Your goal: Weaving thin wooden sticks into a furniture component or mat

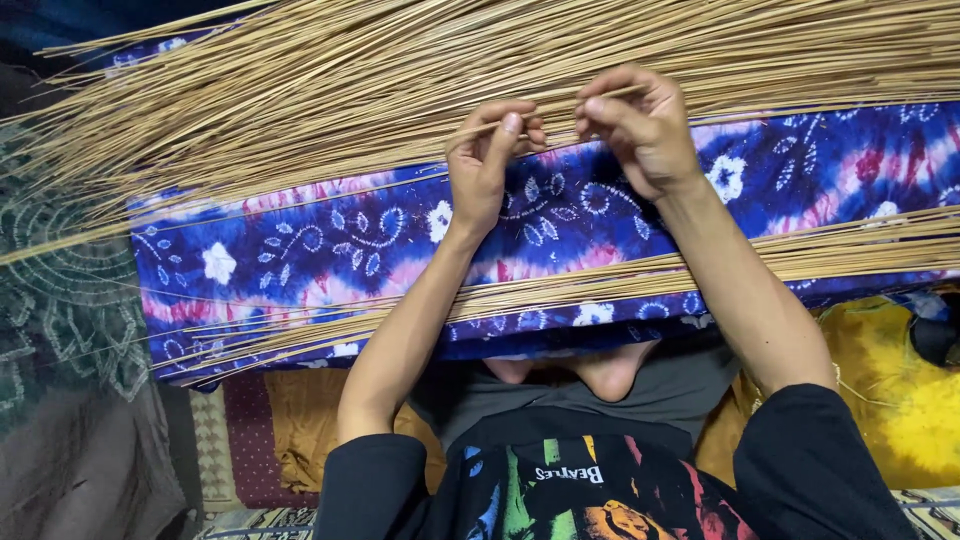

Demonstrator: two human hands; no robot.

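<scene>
Thin stick (545,105), pale and straw-coloured, runs between both hands above a blue and pink tie-dye cushion (320,250) printed with white flowers. Left hand (485,165) has its grip pinched together on the stick, thumb against fingertips; right hand (640,125) is clamped on it too. One large fan of like sticks (300,90) covers the cushion's far side, and one smaller bundle (620,280) crosses its near edge. Patterned cloths lie on the floor (80,300), a yellow cloth (900,390) at right.

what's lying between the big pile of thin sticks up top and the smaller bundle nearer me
In the head view, a bare stretch of blue-and-pink tie-dye patterned cloth separates the large pile of thin tan sticks from the smaller stick bundle.
</scene>
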